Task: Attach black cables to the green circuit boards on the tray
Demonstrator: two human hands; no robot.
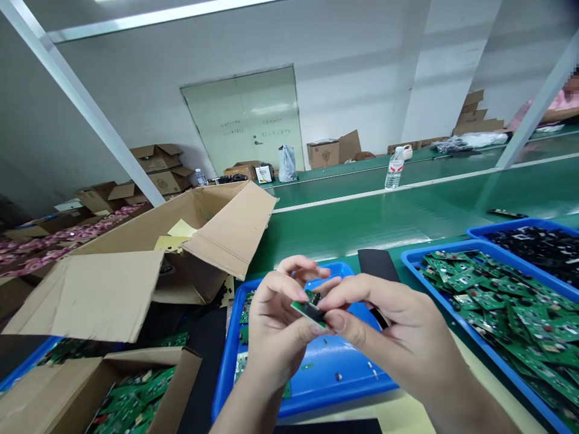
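A small green circuit board is held up above a blue tray, tilted, between both hands. My left hand grips its left side between thumb and fingers, with the other fingers curled above. Lying along the board is a black part, whose exact kind I cannot make out. Thumb and forefinger of my right hand pinch the right end of the board and black part, partly hiding both. In the blue tray below are a few boards at the left and small loose bits.
To the right, a blue tray is heaped with green circuit boards, and another blue tray holds black parts. At left stand a large open carton and a smaller box of boards. A water bottle stands farther back.
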